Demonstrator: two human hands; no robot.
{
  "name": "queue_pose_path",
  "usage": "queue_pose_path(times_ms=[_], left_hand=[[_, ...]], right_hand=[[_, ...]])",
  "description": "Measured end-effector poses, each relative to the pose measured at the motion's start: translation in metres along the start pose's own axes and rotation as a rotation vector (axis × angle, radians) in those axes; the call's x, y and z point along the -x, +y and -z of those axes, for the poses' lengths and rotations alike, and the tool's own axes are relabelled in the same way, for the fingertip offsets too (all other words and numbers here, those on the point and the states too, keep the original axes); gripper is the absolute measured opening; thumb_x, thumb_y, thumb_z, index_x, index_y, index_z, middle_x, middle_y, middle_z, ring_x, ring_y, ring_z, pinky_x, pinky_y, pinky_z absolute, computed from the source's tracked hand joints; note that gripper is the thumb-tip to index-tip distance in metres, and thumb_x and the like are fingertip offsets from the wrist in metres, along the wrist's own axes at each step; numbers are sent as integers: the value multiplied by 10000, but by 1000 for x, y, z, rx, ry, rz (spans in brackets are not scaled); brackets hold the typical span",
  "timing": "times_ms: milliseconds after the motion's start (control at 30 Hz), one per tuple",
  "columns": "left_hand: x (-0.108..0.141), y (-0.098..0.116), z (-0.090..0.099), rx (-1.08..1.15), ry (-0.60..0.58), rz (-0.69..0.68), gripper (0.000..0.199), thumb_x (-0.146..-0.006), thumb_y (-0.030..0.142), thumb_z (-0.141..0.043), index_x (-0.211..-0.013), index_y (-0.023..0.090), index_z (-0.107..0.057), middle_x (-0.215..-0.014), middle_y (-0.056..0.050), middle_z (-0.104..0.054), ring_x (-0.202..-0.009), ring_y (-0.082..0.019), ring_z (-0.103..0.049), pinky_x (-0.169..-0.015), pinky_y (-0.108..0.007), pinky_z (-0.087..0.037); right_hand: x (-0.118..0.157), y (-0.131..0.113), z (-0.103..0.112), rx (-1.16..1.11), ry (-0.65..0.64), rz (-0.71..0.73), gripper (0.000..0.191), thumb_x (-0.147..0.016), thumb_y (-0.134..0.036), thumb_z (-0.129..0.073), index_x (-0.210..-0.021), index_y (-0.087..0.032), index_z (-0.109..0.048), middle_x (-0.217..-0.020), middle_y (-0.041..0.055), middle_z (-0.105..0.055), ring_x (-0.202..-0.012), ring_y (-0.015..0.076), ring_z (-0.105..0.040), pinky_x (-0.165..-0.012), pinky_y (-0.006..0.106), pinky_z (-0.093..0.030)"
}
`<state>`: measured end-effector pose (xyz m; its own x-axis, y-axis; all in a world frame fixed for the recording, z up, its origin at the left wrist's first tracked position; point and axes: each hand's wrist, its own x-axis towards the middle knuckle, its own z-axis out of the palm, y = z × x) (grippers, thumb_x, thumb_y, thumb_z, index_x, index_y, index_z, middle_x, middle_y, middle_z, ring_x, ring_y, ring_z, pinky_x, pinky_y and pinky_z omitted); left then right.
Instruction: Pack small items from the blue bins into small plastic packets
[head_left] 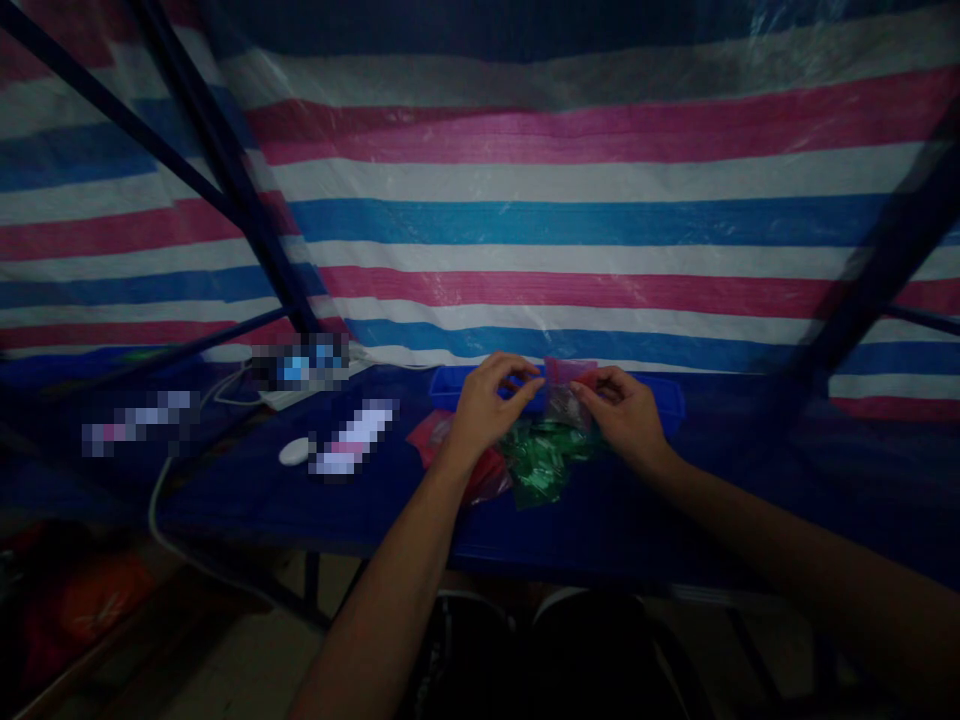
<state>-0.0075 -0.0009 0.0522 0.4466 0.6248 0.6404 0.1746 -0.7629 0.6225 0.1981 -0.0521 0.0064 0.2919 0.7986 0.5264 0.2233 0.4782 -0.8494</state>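
Small red-topped bag between two hands, its right edge pinched

From where I stood, the small bag (562,398), red along its top and clear and greyish below, was held upright just above the blue table (300,510). Its longer axis appeared to run up and down, squarely across the line joining the two hands. The right hand (630,415) was the nearer and the surer: its thumb and forefinger were closed on the bag's right edge, the other fingers curled behind. The left hand (487,405) lay on the opposite side, its thumb and forefinger bent into a loose ring with the tips at the bag's upper left edge. Whether those tips touched the film or stopped just short of it could not be told. The bag thus lay to the right of the left fingertips and to the left of the right ones, at about their height. Below it, toward the person, green packets (540,465) were heaped, with red packets (487,475) beside them, partly under the left wrist. A blue tray (670,400) stood beyond both hands.
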Motion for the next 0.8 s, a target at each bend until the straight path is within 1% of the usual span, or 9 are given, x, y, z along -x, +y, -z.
queue_pose_path(times_ms=[67,133,200,267,300,367,467,633,800], left_hand=[[3,4,-1,-36,-114,-18,243,-915,412,-692,-1043,210,-730,-1064,-85,-712,-912,-188,-675,-812,-324,-544],[6,5,-3,-63,-185,-17,324,-865,443,-746,-1094,214,-729,-1054,-80,-720,-880,-194,-672,-779,-323,-538],[7,4,-4,-93,-183,-20,357,-838,446,-772,-1099,207,-729,-1040,-78,-725,-882,-202,-667,-760,-317,-527],[8,1,-4,-104,-150,-7,289,-888,434,-715,-1051,197,-738,-999,-72,-732,-877,-200,-663,-756,-311,-516],[7,-1,-3,-95,-133,12,267,-924,426,-669,-1034,193,-741,-982,-70,-735,-868,-196,-663,-756,-309,-512],[7,-6,-2,-54,-106,62,278,-972,416,-594,-1025,186,-742,-962,-68,-741,-847,-188,-664,-755,-307,-510],[6,-11,-1,34,-92,126,300,-966,437,-601,-1019,176,-739,-944,-70,-745,-807,-180,-659,-731,-299,-512],[8,-9,-4,206,-154,152,305,-942,458,-640,-1006,174,-731,-951,-73,-741,-825,-178,-668,-745,-295,-524],[10,-8,-6,300,-180,174,296,-951,435,-630,-1034,163,-711,-977,-81,-738,-847,-175,-674,-781,-306,-540]], right_hand=[[3,-5,-2,-3,-3,13,309,-822,-482,-781,-911,-214,-657,-924,53,-737,-854,222,-715,-775,346,-588],[6,-10,-4,-37,-81,7,319,-825,-493,-778,-962,-223,-676,-978,57,-747,-910,234,-723,-805,357,-598],[9,-16,-6,-76,-182,-6,328,-859,-517,-737,-1031,-240,-700,-1050,58,-754,-974,244,-724,-863,380,-601],[10,-20,-6,-96,-230,-12,325,-908,-535,-671,-1056,-249,-713,-1082,59,-753,-957,237,-728,-891,398,-599],[10,-21,-5,-92,-225,-11,323,-925,-537,-647,-1050,-247,-715,-1077,60,-752,-912,226,-728,-878,399,-601],[8,-19,-3,-68,-153,3,317,-922,-529,-655,-1049,-242,-703,-1061,62,-741,-831,205,-714,-814,381,-611],[4,-12,-2,-53,-43,26,390,-866,-505,-733,-1148,-250,-647,-1098,70,-713,-905,215,-701,-766,354,-620],[2,-4,-4,-129,-111,22,498,-804,-438,-811,-1216,-249,-604,-1213,87,-697,-1135,243,-681,-976,404,-590],[3,-7,-5,-156,-121,-33,694,-770,-437,-837,-1369,-273,-527,-1324,98,-659,-1189,254,-671,-1012,431,-578]])
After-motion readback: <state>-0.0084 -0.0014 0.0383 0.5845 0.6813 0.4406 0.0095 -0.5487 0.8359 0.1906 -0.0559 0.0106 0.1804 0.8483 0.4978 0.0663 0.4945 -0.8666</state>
